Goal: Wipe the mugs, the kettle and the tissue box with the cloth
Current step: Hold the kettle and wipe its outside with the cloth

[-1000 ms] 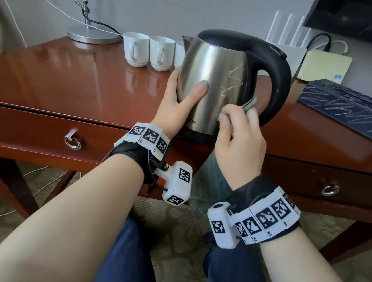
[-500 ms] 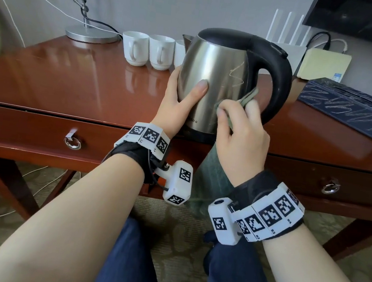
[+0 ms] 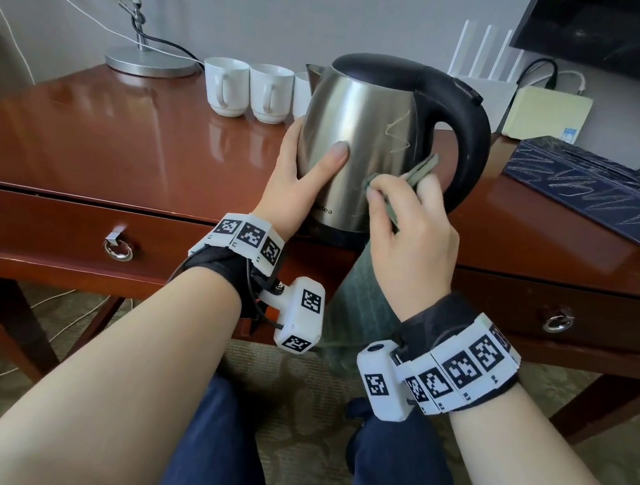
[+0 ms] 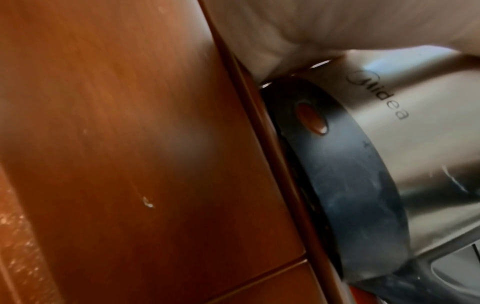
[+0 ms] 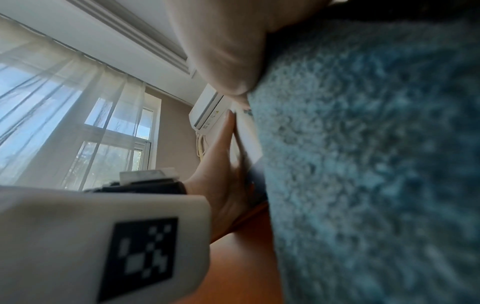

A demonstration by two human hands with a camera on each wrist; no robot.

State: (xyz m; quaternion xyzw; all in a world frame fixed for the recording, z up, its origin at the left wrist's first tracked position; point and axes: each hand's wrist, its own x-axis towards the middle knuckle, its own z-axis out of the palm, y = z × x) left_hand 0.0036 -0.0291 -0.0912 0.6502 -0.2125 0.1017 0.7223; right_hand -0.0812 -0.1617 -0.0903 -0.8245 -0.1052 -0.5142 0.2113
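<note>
A steel kettle (image 3: 366, 136) with a black lid and handle stands at the desk's front edge. My left hand (image 3: 302, 176) holds its left side, thumb laid across the front; its black base (image 4: 345, 185) fills the left wrist view. My right hand (image 3: 404, 220) grips a grey-green cloth (image 3: 367, 299) and presses it against the kettle's lower right side, the rest hanging below the desk edge. The cloth (image 5: 376, 164) fills the right wrist view. White mugs (image 3: 248, 88) stand behind the kettle's left. A dark blue tissue box (image 3: 592, 185) with scribble marks lies at the right.
The brown desk (image 3: 103, 138) has ring-pull drawers (image 3: 118, 249) along its front. A lamp base (image 3: 151, 61) stands at the back left, a white router (image 3: 483, 89) and a yellowish box (image 3: 548, 114) at the back right. Cables run along the wall and floor.
My right hand with the cloth has slid a little up and to the right along the kettle's side. The left hand and the kettle have kept their place.
</note>
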